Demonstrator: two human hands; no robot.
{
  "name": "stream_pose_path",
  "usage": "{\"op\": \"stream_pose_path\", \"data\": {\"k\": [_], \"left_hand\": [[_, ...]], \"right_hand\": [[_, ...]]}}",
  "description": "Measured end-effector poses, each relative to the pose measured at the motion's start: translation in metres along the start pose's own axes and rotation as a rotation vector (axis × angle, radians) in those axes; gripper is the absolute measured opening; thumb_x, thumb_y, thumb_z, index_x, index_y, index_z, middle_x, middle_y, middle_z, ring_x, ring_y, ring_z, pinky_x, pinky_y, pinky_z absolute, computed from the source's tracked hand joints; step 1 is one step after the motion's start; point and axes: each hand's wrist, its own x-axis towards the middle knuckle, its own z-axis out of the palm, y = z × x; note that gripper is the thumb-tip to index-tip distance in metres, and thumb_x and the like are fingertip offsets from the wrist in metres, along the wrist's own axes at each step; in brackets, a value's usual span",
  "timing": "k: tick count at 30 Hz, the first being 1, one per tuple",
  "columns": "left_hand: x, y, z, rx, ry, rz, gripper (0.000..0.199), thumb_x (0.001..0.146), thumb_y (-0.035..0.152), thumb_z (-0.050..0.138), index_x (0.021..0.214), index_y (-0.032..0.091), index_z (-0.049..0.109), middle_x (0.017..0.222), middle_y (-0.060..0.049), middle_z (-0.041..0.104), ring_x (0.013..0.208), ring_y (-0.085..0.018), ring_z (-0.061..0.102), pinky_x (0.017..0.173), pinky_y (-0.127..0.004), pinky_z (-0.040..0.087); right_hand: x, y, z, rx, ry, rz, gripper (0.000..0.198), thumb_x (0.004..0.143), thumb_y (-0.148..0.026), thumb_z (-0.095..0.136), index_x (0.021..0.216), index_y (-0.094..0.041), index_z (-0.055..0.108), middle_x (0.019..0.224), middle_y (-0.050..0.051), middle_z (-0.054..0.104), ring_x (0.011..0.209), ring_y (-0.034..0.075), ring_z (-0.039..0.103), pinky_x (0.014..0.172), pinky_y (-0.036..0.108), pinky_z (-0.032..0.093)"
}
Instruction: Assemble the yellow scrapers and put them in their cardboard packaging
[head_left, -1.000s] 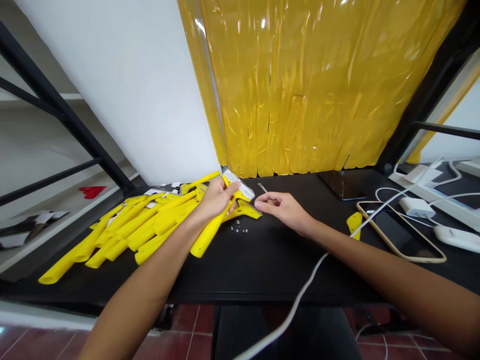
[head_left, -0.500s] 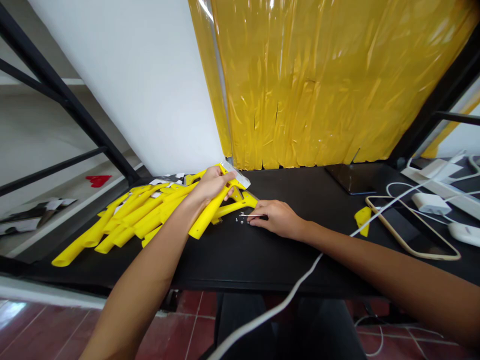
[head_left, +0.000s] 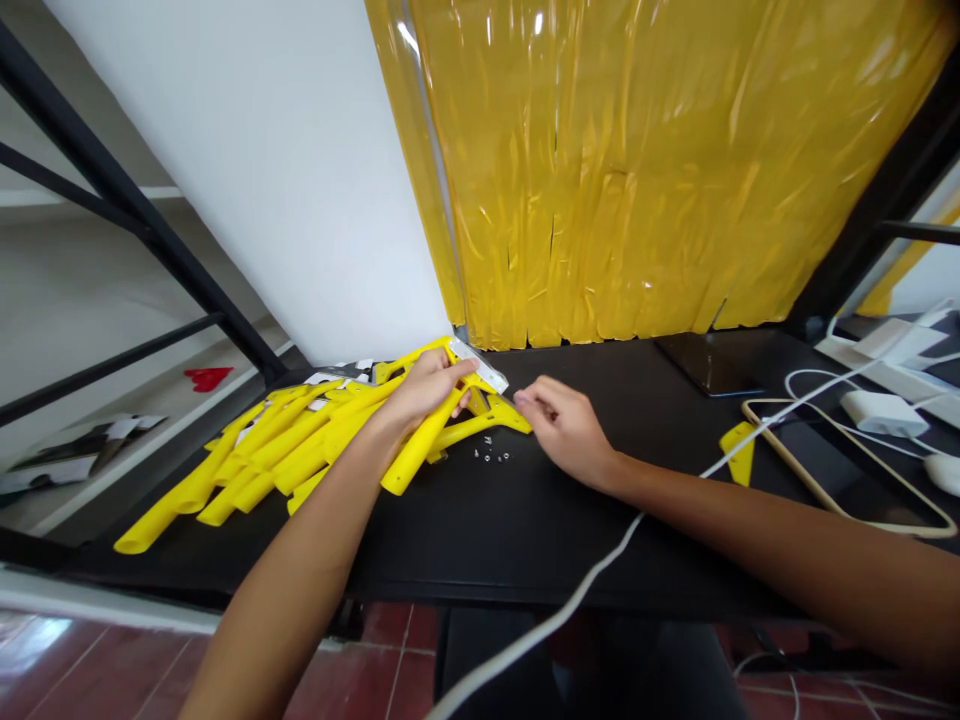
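My left hand (head_left: 426, 385) is wrapped around a yellow scraper (head_left: 420, 452), thumb against the silver metal strip (head_left: 486, 372) across its head. Its hollow handle points down toward me. Just right of that head is my right hand (head_left: 571, 428), thumb and fingertips pinched together; whatever they hold is too small to make out. Several tiny metal screws (head_left: 489, 457) lie loose on the black tabletop (head_left: 465, 540) between my hands. Another yellow scraper (head_left: 491, 425) rests under the held one. A pile of yellow handles (head_left: 262, 450) spreads out to the left, partly behind my left forearm.
On the right lie a phone in a pale-edged case (head_left: 840, 470), a small yellow piece (head_left: 739, 455), a white charger (head_left: 885, 412) and a dark tablet (head_left: 709, 362). A white cable (head_left: 577, 590) crosses below my right forearm. Yellow plastic sheeting (head_left: 600, 200) hangs behind.
My right hand has lifted from the screws and moved up and right, beside the metal strip. The thin shiny piece seen at its fingertips no longer shows clearly. My left hand keeps its hold.
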Motion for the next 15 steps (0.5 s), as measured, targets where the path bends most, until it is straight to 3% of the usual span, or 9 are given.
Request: {"op": "stream_pose_path", "data": {"k": [2, 3, 5, 8, 15], "left_hand": [[-0.003, 0.002, 0.004, -0.003, -0.036, 0.008, 0.022, 0.090, 0.032, 0.061, 0.078, 0.014, 0.059, 0.047, -0.001, 0.055, 0.036, -0.010, 0.048, 0.037, -0.021, 0.036], [-0.004, 0.003, 0.007, -0.006, -0.060, 0.018, 0.022, 0.091, 0.032, 0.060, 0.078, 0.014, 0.060, 0.048, -0.001, 0.056, 0.037, -0.011, 0.048, 0.037, -0.021, 0.036], [-0.007, 0.005, 0.012, -0.015, -0.105, 0.052, 0.024, 0.092, 0.033, 0.060, 0.078, 0.014, 0.060, 0.049, -0.002, 0.057, 0.038, -0.010, 0.049, 0.038, -0.020, 0.036], [-0.010, 0.005, 0.020, -0.015, -0.141, 0.086, 0.030, 0.092, 0.038, 0.061, 0.074, 0.014, 0.060, 0.047, -0.002, 0.055, 0.037, -0.009, 0.048, 0.038, -0.020, 0.036], [-0.005, -0.008, 0.026, -0.017, -0.155, 0.079, 0.026, 0.093, 0.037, 0.058, 0.078, 0.015, 0.059, 0.045, 0.001, 0.054, 0.033, -0.009, 0.046, 0.035, -0.020, 0.033]], "right_hand": [[0.002, -0.001, -0.004, 0.101, 0.129, 0.071, 0.029, 0.098, -0.042, 0.052, 0.090, -0.019, 0.069, 0.089, 0.005, 0.065, 0.074, 0.015, 0.057, 0.066, 0.027, 0.043], [0.004, 0.000, -0.006, 0.149, 0.127, 0.093, 0.030, 0.096, -0.045, 0.054, 0.096, -0.019, 0.069, 0.094, 0.006, 0.067, 0.078, 0.016, 0.059, 0.067, 0.027, 0.045], [0.007, 0.004, -0.006, 0.231, 0.058, 0.138, 0.033, 0.092, -0.048, 0.059, 0.103, -0.019, 0.070, 0.100, 0.008, 0.069, 0.084, 0.019, 0.062, 0.069, 0.028, 0.047], [0.009, 0.010, -0.003, 0.357, -0.039, 0.225, 0.037, 0.087, -0.051, 0.064, 0.100, -0.018, 0.072, 0.093, 0.007, 0.072, 0.080, 0.020, 0.065, 0.068, 0.030, 0.049], [0.008, 0.011, -0.006, 0.465, -0.089, 0.325, 0.037, 0.081, -0.052, 0.070, 0.087, -0.016, 0.073, 0.079, 0.006, 0.073, 0.074, 0.019, 0.066, 0.071, 0.032, 0.051]]}}
